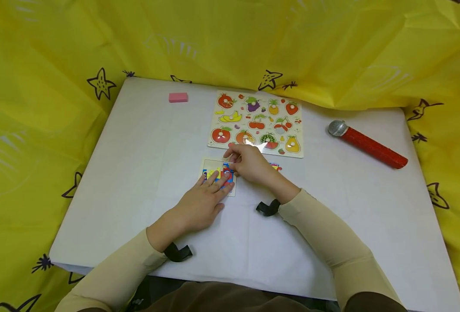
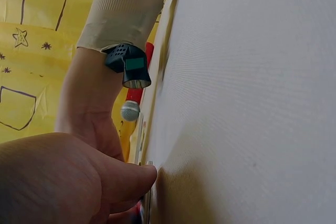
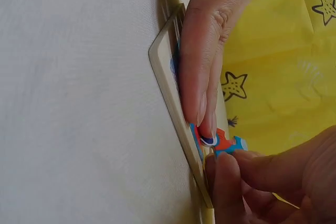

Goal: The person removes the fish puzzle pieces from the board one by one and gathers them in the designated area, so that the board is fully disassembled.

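A small jigsaw board [image 1: 208, 163] with a pale wooden frame lies near the middle of the table, holding yellow, red and blue pieces. My left hand [image 1: 199, 206] rests on it, straight fingers pressing across the pieces. My right hand [image 1: 251, 164] is at the board's upper right corner. In the right wrist view, its thumb and fingers pinch a red and blue jigsaw piece [image 3: 226, 143], tilted up from the board beside the left fingertips [image 3: 202, 114]. A further colourful piece [image 1: 275, 166] shows partly behind the right wrist.
Just beyond the hands lies a fruit peg puzzle [image 1: 238, 121]. A red toy microphone [image 1: 374, 147] lies to the right, and a pink block [image 1: 178, 97] at the back left. Yellow patterned cloth [image 1: 230, 39] surrounds the white-covered table [image 1: 128, 164].
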`<state>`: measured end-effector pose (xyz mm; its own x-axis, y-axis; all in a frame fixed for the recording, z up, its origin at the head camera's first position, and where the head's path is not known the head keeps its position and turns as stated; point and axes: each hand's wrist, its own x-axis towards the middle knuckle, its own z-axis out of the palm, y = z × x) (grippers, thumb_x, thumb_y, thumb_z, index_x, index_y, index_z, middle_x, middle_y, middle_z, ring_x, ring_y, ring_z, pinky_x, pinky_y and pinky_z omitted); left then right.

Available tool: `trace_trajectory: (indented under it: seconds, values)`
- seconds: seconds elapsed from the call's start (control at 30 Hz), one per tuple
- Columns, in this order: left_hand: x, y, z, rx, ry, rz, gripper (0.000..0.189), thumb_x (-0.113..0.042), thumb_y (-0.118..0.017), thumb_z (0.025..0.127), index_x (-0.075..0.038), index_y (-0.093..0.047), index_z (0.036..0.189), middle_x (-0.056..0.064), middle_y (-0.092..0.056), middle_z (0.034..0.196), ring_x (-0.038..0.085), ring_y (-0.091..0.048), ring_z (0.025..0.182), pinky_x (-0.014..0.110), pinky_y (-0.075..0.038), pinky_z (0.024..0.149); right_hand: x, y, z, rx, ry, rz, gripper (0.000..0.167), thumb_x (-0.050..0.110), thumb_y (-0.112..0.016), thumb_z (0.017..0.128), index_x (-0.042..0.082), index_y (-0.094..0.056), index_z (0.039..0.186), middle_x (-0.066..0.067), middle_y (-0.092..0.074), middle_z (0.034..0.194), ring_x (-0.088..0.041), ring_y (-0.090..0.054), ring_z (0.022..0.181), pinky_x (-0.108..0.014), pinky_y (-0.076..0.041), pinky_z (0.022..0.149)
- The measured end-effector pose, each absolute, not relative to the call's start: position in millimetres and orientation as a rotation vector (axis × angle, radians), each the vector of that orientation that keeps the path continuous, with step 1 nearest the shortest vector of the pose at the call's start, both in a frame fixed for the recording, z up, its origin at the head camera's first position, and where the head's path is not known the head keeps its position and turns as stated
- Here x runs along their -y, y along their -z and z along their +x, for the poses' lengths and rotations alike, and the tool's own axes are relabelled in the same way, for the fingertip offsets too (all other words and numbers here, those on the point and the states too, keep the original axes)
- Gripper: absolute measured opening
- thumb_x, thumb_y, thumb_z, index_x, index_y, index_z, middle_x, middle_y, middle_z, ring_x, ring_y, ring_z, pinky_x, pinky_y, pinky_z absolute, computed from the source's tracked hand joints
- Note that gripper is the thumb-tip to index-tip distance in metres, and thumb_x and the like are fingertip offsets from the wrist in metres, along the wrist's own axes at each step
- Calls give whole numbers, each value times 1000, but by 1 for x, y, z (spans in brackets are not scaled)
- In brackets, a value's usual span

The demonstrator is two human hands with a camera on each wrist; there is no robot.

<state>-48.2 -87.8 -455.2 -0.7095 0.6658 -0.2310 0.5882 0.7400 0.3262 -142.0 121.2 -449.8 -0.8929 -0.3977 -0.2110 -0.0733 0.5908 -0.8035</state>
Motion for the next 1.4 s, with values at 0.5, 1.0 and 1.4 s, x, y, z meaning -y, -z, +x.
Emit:
trace_trajectory:
  seconds: [0.5, 1.0, 1.4]
  values:
    - [86, 456, -49, -2609, -311, 948, 64, -32, -57, 111, -19, -35, 170, 5, -24, 180, 39, -20, 168, 63, -19, 135, -189, 436, -135, -2516, 1215, -114, 11, 4, -75, 98, 6, -81, 108, -13, -66, 99, -21, -67, 61, -27, -59, 58]
    - [88, 456, -49, -2606, -322, 966, 63, -30, -56, 111, -18, -34, 170, 3, -21, 181, 38, -20, 168, 63, -19, 135, -262, 430, -123, -2559, 1012, 99, 17, 5, -72, 101, 4, -80, 116, -18, -65, 108, -22, -64, 65, -25, -55, 60]
    - [88, 455, -48, -2595, -311, 963, 64, -30, -55, 112, -18, -33, 171, 4, -20, 181, 39, -18, 168, 63, -19, 135, -282, 434, -118, -2650, 876, 67, 17, 6, -73, 99, 6, -82, 112, -16, -73, 105, -27, -61, 90, -31, -50, 73]
